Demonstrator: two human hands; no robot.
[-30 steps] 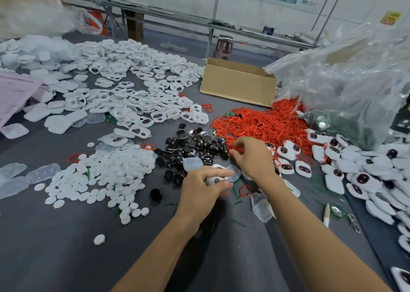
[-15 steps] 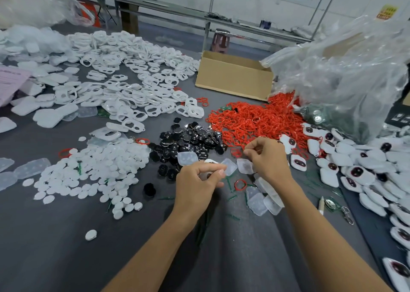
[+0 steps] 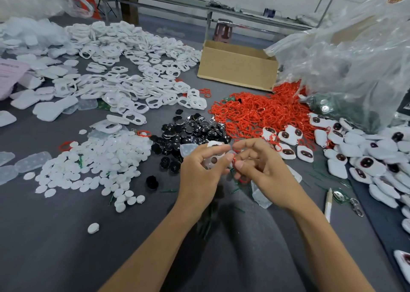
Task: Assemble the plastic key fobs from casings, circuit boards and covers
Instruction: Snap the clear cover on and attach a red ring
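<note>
Grey table (image 3: pixel 66 236) | left hand (image 3: pixel 199 176) grip clamped on white two-holed casing (image 3: pixel 214 145) | right hand (image 3: pixel 266 172) pinches red ring (image 3: pixel 243 180)

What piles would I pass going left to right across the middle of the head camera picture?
White round discs → black round pieces → red rings → white fobs with dark windows.

Two hands: left hand (image 3: pixel 199 172) with one white casing (image 3: pixel 214 145), right hand (image 3: pixel 264 169) with one red ring (image 3: pixel 243 180). One cardboard box (image 3: pixel 237 69), one clear plastic bag (image 3: pixel 355 65), one pink sheet (image 3: pixel 8 76), one stool (image 3: pixel 223 31). Loose casings (image 3: pixel 124 69), white discs (image 3: pixel 99 158), black pieces (image 3: pixel 190 132), red rings (image 3: pixel 255 112), finished fobs (image 3: pixel 366 158): heaps, each beyond counting.
</note>
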